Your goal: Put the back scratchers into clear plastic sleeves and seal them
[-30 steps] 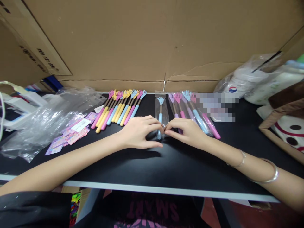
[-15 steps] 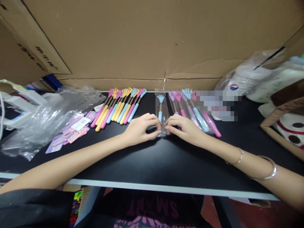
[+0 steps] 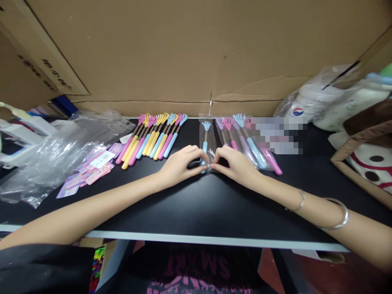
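A blue hand-shaped back scratcher [image 3: 205, 145] lies in a clear plastic bag [image 3: 211, 150] at the middle of the table, claw end away from me. My left hand [image 3: 181, 164] is curled at the bag's near end, thumb and fingertips closing on its left side. From the other side, my right hand [image 3: 235, 164] pinches the same end, its fingertips close to the left ones. To the right lie several bagged back scratchers [image 3: 252, 145], partly behind my right hand. Several unbagged back scratchers [image 3: 156, 139], pink, yellow and blue, lie in a row on the left.
Printed cards [image 3: 92, 169] and a heap of clear plastic bags [image 3: 52, 155] cover the table's left side. A cup in a plastic bag [image 3: 309, 102] and a brown-and-white bag [image 3: 367, 151] stand at the right. A cardboard wall [image 3: 171, 53] closes off the back.
My fingertips have come closer together at the near end of the bag. The whole view has shifted slightly; the back scratchers lie as before.
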Demonstrator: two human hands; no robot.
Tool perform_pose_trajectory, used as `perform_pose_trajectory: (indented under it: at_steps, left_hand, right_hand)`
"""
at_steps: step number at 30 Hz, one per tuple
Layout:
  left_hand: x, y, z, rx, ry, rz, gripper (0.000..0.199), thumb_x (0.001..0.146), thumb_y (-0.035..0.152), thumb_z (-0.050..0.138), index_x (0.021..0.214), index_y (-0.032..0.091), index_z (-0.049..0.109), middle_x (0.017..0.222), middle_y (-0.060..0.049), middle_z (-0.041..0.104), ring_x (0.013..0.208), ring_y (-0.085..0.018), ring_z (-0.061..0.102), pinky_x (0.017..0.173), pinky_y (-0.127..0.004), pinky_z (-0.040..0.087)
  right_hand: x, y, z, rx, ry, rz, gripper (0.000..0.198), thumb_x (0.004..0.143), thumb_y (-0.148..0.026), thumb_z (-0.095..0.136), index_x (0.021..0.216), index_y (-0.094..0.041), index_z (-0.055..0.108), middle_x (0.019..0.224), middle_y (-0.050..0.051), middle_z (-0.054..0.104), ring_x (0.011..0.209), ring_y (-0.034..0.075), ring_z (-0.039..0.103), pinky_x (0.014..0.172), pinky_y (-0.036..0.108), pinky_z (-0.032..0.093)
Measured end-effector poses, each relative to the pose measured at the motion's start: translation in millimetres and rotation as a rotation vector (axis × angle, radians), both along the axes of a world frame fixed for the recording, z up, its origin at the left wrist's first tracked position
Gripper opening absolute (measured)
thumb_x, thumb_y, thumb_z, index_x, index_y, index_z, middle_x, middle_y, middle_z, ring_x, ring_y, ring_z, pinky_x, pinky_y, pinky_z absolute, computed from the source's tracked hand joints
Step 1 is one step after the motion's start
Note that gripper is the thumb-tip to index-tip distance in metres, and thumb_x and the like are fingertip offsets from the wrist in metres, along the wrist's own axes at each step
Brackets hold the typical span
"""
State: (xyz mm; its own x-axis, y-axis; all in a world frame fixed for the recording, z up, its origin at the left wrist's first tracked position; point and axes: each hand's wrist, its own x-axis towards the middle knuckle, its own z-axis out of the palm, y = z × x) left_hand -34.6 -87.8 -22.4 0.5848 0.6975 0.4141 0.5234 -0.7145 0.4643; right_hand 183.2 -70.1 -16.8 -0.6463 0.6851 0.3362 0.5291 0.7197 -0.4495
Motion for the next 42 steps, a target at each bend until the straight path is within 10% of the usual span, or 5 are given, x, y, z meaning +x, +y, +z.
perform_pose_trajectory:
  at_steps: [15,42]
  left_hand:
    - [-9.9,8.5,-0.4,0.415,0.161,-0.027,0.022,0.095,0.034,0.052,0.099,0.022,0.071,0.097,0.0,0.072,0.094,-0.016,0.058,0.08,-0.026,0.049]
    - [-12.4,8.0,2.2,0.396,0.269,0.083,0.025,0.093,0.044,0.054,0.103,0.026,0.067,0.1,0.003,0.07,0.091,-0.015,0.059,0.069,-0.026,0.044]
  right_hand:
    - [0.4,0.2,-1.9,0.209,-0.131,0.046,0.012,0.09,-0.012,0.051,0.085,-0.019,0.06,0.082,0.005,0.064,0.082,0.02,0.054,0.069,0.031,0.043]
    - [3.8,-0.5,5.2,0.664,-0.269,0.119,0.026,0.097,-0.023,0.045,0.095,-0.019,0.07,0.078,0.003,0.067,0.078,0.017,0.056,0.074,0.03,0.039]
